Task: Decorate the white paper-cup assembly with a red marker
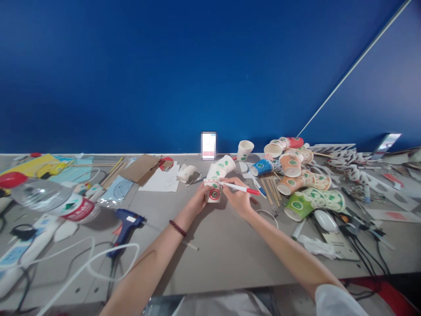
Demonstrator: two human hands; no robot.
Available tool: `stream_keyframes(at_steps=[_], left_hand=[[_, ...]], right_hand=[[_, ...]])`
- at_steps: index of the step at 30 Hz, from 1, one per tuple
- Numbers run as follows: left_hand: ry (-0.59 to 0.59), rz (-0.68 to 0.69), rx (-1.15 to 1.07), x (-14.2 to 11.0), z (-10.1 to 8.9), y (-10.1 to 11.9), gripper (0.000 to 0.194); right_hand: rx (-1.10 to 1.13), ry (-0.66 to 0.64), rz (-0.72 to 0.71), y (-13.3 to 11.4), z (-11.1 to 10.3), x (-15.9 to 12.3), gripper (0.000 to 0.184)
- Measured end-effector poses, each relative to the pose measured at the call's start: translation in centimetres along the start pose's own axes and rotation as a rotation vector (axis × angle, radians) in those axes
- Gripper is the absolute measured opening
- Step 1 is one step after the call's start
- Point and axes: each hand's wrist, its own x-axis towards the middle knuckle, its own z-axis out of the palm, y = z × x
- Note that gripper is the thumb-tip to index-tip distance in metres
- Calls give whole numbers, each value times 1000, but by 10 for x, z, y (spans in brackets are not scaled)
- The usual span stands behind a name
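Note:
My left hand (198, 199) is closed around the side of a white paper cup (214, 194) with a round red emblem and a red scalloped line near its upper edge. A white marker pen with a red end (244, 188) is pinched in my right hand (237, 199). Its tip meets the cup near the scalloped line. Just behind lie white paper cups with green leaf prints (224, 165), nested at a slant. Whether they are joined to the held cup, I cannot tell.
Coloured paper cups (297, 206) lie in rows at the right, near wooden sticks (271, 191). A single cup (245, 150) stands by the blue wall. On the left are a blue glue gun (126, 226), a plastic bottle (55, 199), cardboard (140, 169) and cables. A lit phone (208, 145) stands behind.

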Motion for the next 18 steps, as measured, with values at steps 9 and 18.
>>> stream_keyframes(at_steps=[9,18], left_hand=[[13,-29,22,1,0,0,37],[34,-44,-46,-2,1,3,33]], right_hand=[[-42,47,-33,1,-2,1,5],[-110,40,-27,-1,-1,-3,9]])
